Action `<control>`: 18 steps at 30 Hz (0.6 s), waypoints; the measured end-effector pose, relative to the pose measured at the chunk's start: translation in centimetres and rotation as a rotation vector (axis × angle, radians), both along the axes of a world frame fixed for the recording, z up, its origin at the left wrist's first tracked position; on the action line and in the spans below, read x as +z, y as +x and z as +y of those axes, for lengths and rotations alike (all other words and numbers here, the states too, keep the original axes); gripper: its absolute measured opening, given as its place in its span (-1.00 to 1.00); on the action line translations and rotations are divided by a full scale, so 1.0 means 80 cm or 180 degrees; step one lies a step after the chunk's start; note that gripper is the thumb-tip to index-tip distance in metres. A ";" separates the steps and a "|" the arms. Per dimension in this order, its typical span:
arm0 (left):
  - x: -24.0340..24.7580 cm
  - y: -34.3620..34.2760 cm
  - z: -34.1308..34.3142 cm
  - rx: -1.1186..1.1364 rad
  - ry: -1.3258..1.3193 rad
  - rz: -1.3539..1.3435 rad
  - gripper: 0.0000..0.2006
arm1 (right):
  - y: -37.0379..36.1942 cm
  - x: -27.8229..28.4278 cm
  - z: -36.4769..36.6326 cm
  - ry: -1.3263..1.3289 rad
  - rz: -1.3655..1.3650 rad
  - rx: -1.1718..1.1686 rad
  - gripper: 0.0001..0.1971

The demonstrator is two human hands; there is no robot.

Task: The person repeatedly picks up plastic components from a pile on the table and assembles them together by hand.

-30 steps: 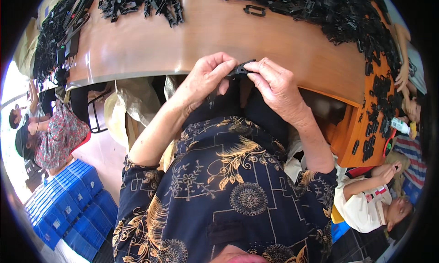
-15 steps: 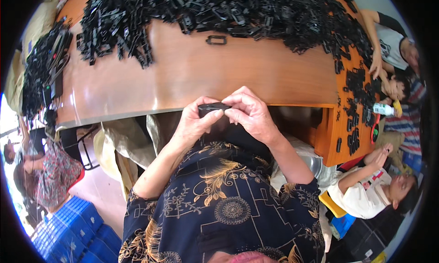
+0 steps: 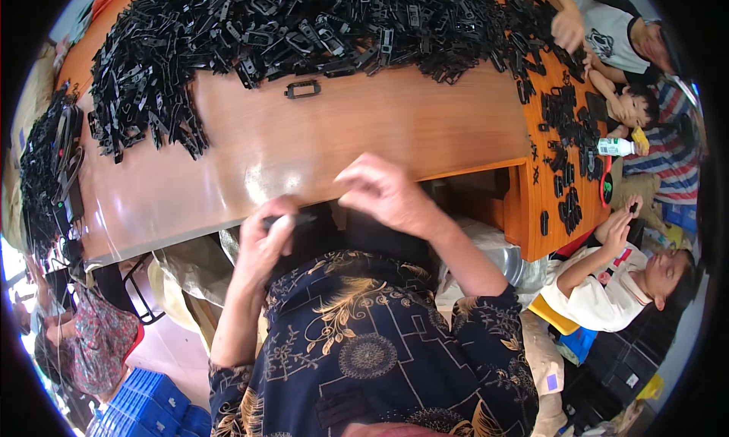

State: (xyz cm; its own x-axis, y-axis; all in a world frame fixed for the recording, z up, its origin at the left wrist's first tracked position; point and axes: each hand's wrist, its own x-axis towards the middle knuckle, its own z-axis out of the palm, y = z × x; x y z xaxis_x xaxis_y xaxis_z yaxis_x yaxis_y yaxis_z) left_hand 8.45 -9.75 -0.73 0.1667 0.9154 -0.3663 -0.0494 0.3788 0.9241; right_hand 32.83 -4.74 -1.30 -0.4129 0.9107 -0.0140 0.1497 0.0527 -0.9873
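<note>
Left hand (image 3: pixel 262 236), center-left of frame at the tabletop's (image 3: pixel 364 126) near edge: grasping a small black part (image 3: pixel 302 219) between thumb and fingers, part sticking out toward frame right; blurred, exact shape unclear. Right hand (image 3: pixel 387 194), mid-frame: looks released, fingers loosely bent, apart from left hand and part, motion blur. Big heap of black plastic parts (image 3: pixel 304 27) across top of frame, spilling down upper left. One loose frame-shaped part (image 3: pixel 291 91) just below heap, lying flat. More dark parts (image 3: pixel 558 110) in loose groups, right side of tabletop, white bottle (image 3: pixel 615 146) near them. Co-worker in white top (image 3: pixel 607 293) at right. Blue crates (image 3: pixel 148 403), lower left.
</note>
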 end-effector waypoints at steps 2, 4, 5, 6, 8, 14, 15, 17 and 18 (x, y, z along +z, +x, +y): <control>0.002 -0.047 -0.017 0.0207 0.0162 0.0645 -0.94 | 0.039 0.008 0.028 0.0610 -0.0630 -0.0732 -0.86; -0.002 -0.112 -0.043 0.0288 0.0191 0.1396 -0.91 | 0.094 -0.006 0.064 0.1101 -0.1349 -0.1511 -0.84; -0.001 -0.143 -0.057 0.0286 0.0112 0.1763 -0.88 | 0.125 -0.022 0.082 0.1288 -0.1632 -0.1838 -0.82; 0.000 -0.173 -0.074 0.0157 0.0065 0.2220 -0.85 | 0.145 -0.025 0.099 0.1349 -0.1789 -0.1925 -0.79; -0.009 -0.216 -0.113 0.0111 0.0218 0.2523 -0.78 | 0.160 -0.025 0.121 0.1502 -0.2199 -0.1976 -0.73; -0.058 -0.280 -0.166 -0.0401 -0.0238 0.4135 -0.75 | 0.141 -0.025 0.147 0.1617 -0.3337 -0.2244 -0.73; -0.071 -0.289 -0.171 -0.0303 -0.0441 0.4105 -0.76 | 0.143 -0.027 0.146 0.1610 -0.3308 -0.2247 -0.73; -0.085 -0.300 -0.180 -0.0153 -0.0459 0.4089 -0.75 | 0.140 -0.031 0.146 0.1765 -0.3426 -0.2080 -0.84; -0.085 -0.303 -0.187 -0.0001 -0.0483 0.4048 -0.74 | 0.131 -0.029 0.145 0.1698 -0.3391 -0.1957 -0.85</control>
State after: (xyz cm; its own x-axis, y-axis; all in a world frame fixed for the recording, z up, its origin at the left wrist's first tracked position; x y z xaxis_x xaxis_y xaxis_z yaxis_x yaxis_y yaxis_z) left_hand -15.81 -24.68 -7.56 -0.3759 0.8506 -0.3676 0.8330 0.4840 0.2682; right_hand 43.31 6.86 -3.63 0.0526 0.9382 0.3422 0.9660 0.0391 -0.2556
